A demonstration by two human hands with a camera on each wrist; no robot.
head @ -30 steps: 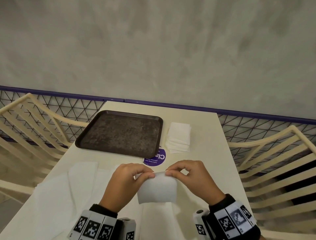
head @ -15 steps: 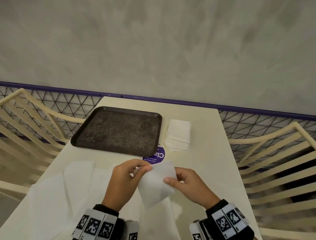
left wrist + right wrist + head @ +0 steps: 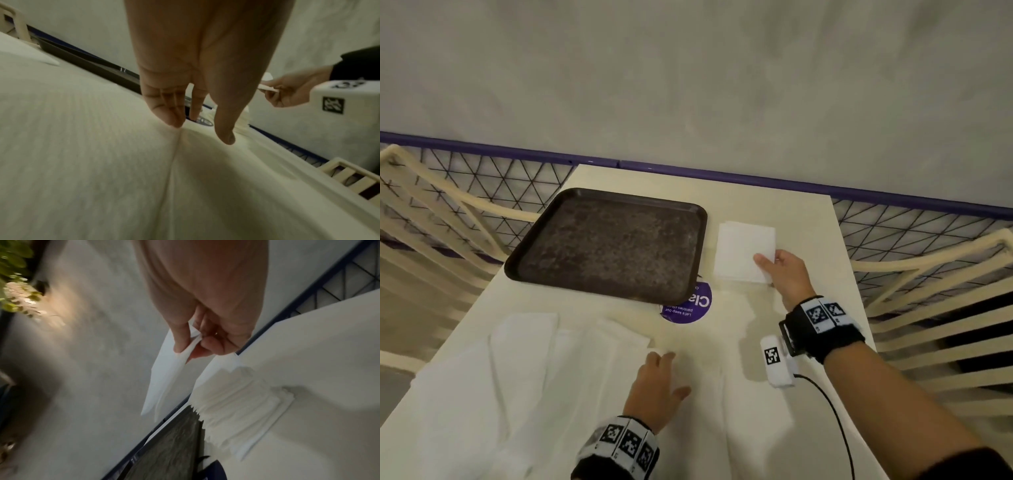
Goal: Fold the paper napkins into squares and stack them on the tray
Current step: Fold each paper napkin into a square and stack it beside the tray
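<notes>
Since a second ago, parted: left hand [image 3: 655,390] flat and slack on unfolded napkins [image 3: 524,387] nearby, tray [image 3: 544,240] ahead, right hand [image 3: 784,274] pinching folded napkin [image 3: 164,374] above stack [image 3: 242,402] beside tray's right.

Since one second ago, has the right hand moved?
Yes. The right hand, pinching a folded napkin, moved away from the person to the napkin stack beside the tray.

Matt paper, mottled tray, smooth tabletop

The folded napkin [image 3: 164,378] and unfolded napkins [image 3: 524,394] look like soft, matt white paper; the dark tray [image 3: 613,246] has a rough, speckled face; the cream tabletop [image 3: 804,219] is smooth and matt.
</notes>
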